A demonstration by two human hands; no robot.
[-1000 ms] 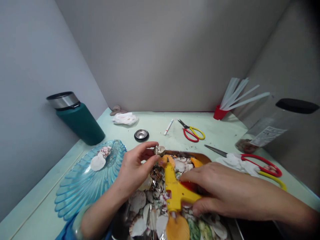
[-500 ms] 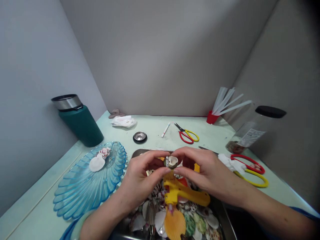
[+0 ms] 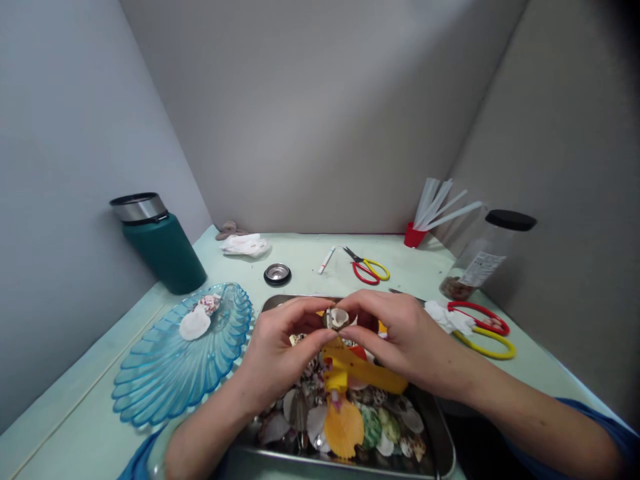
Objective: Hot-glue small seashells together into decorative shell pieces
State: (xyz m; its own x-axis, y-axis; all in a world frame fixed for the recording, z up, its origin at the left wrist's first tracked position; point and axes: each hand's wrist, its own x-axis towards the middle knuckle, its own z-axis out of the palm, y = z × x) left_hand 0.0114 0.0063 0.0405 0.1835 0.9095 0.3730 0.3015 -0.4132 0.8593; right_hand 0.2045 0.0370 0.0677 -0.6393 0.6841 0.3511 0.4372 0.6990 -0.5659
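Both my hands meet above a metal tray [image 3: 440, 445] heaped with seashells. My left hand [image 3: 277, 350] and my right hand [image 3: 400, 337] pinch one small pale shell [image 3: 338, 317] between their fingertips, its hollow side facing up. Just beneath the hands a yellow glue gun [image 3: 357, 372] lies across the shell pile, untouched. A large orange scallop shell [image 3: 344, 431] sits at the tray's near side.
A blue shell-shaped glass dish [image 3: 170, 363] with a white shell in it lies left of the tray. Behind stand a green flask [image 3: 159, 243], a small metal cap [image 3: 277, 273], a marker, red-yellow scissors [image 3: 367, 269], a red cup of glue sticks [image 3: 425, 223], a jar [image 3: 480, 257] and larger scissors [image 3: 483, 330].
My right hand let go of the glue gun and came up to join the left on the small shell. The view has pulled back a little since half a second ago.
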